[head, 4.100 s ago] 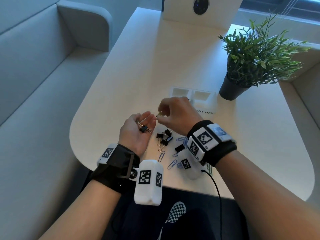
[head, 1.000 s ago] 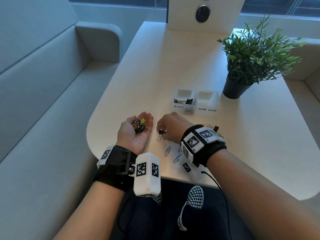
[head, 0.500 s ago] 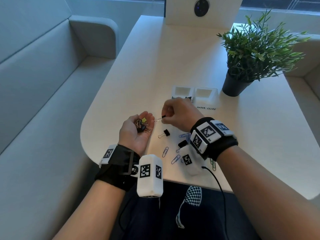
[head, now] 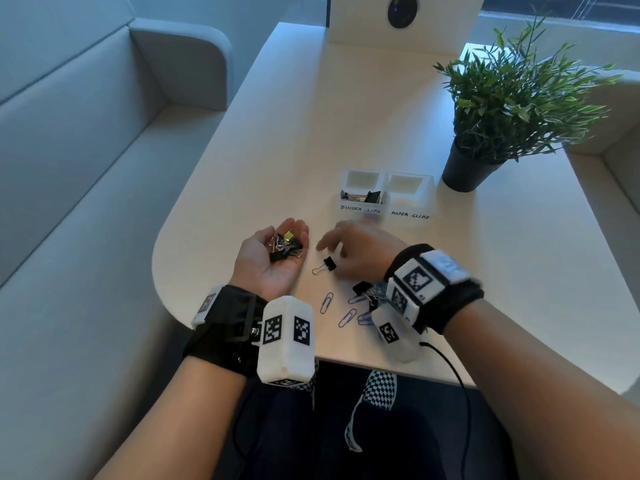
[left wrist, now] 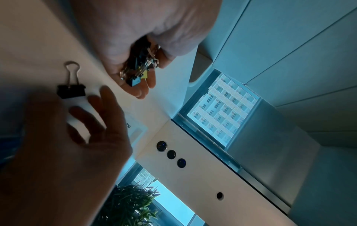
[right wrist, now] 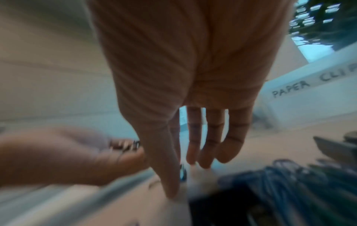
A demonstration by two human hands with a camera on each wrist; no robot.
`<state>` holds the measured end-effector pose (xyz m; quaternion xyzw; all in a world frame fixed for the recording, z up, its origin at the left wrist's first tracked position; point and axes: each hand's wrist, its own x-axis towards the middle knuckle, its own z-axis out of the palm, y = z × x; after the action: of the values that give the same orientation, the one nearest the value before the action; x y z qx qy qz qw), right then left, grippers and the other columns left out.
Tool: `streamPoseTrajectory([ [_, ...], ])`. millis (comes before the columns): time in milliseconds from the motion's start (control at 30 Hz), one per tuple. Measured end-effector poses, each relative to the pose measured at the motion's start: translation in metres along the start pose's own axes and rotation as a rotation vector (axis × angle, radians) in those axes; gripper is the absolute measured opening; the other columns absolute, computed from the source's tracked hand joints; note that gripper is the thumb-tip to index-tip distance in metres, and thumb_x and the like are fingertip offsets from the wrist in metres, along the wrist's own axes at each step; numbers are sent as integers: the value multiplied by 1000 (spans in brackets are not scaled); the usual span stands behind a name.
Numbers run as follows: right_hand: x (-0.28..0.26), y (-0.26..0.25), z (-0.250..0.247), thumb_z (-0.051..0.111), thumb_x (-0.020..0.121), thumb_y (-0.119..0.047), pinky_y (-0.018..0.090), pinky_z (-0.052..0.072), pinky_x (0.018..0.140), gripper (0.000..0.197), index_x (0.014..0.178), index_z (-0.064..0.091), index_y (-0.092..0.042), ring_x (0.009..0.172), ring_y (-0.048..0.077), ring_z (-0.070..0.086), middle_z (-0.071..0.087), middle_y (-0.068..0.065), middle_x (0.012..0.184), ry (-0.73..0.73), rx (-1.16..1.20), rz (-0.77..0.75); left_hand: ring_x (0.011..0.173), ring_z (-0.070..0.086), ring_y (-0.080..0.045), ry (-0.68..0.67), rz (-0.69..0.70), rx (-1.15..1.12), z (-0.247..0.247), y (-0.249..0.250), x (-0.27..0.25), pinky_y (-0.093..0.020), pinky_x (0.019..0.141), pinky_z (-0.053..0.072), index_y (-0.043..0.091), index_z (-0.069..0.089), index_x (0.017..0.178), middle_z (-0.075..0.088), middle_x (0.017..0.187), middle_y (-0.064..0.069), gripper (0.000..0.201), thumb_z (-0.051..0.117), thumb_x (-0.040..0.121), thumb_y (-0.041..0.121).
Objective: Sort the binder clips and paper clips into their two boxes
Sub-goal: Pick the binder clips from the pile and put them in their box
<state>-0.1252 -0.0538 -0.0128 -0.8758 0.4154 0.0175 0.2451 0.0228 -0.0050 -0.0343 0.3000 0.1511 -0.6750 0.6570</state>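
My left hand (head: 273, 265) lies palm up at the table's near edge, fingers cupped round a small pile of binder clips (head: 285, 244), the same pile of binder clips (left wrist: 139, 65) seen in the left wrist view. My right hand (head: 356, 251) hovers just right of it, fingers spread and empty, over a black binder clip (head: 327, 265) lying on the table. In the left wrist view that black binder clip (left wrist: 71, 91) lies just beyond the right hand's fingertips (left wrist: 105, 91). Blue paper clips (head: 326, 302) and another binder clip (head: 362, 289) lie near my right wrist. The binder-clips box (head: 346, 178) holds a few clips; the paper-clips box (head: 426, 192) stands to its right.
A potted plant (head: 464, 168) stands right of the boxes. A white panel (head: 401, 26) with a round lens rises at the table's far end. A grey bench (head: 86, 168) runs along the left. The rounded table edge (head: 162, 289) is close to my left wrist.
Half a second ago my right hand pinched a binder clip at the left palm. Now it has let go, opened and dropped toward the black clip on the table.
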Motion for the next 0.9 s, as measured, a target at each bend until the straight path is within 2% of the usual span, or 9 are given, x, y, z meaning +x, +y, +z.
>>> streamPoseTrajectory([
  [67,4,-4,6,65,80,-7,20,40,77,39,117,65,-19,85,9,49,61,0,106,-6,-67,-40,83,57,-26,-8,4,14,1,1,-1,-29,82,48,-4,57,90,57,92,-19,33,34,99,17],
  [233,9,1,-1,61,82,-5,28,55,79,15,94,70,-9,86,21,63,67,9,100,36,-142,-14,81,57,-25,-14,35,49,2,-2,-4,-29,79,49,-3,57,86,57,91,-18,31,36,97,15],
  [333,2,6,-16,65,85,-10,17,51,71,14,98,70,-5,81,16,63,69,9,98,162,-26,28,79,56,-25,-3,21,67,1,-10,-7,-28,80,49,-3,58,86,56,91,-18,29,38,97,15],
  [400,-4,1,-27,69,83,-16,19,53,71,17,97,72,-7,79,13,64,71,5,91,269,83,-28,79,55,-24,-10,-3,92,2,-17,-9,-27,79,49,-3,57,88,56,91,-19,28,39,97,15],
  [533,-5,-20,-28,74,78,-22,10,46,64,25,101,72,-12,73,7,62,72,0,86,251,133,-111,72,54,-19,-82,-65,114,7,-27,-12,-26,81,45,-3,54,87,66,68,-19,26,35,97,12],
  [600,-8,-19,-26,75,78,-24,6,45,63,31,107,69,-13,68,0,58,69,-5,85,246,154,-84,80,57,-23,-87,-89,89,8,-27,-10,-29,75,50,-5,56,94,65,85,-23,31,34,99,15],
  [733,-37,2,-28,71,81,-28,15,49,69,25,104,67,-17,71,0,54,62,-6,89,188,54,-16,84,57,-26,-31,-58,94,5,-23,-4,-31,77,51,-5,57,92,56,93,-21,35,33,99,18],
  [833,-55,8,-17,71,78,-31,31,53,75,25,102,68,-22,82,14,60,63,-3,95,16,-98,76,82,58,-25,-26,-43,110,3,-21,-3,-29,71,54,-4,58,89,58,89,-19,37,33,99,21],
  [900,-58,6,-6,68,78,-34,33,49,73,27,102,67,-24,87,19,60,62,-2,99,-12,-202,93,82,57,-26,-23,-40,101,3,-21,-2,-29,77,51,-4,58,89,58,88,-19,38,32,99,22],
])
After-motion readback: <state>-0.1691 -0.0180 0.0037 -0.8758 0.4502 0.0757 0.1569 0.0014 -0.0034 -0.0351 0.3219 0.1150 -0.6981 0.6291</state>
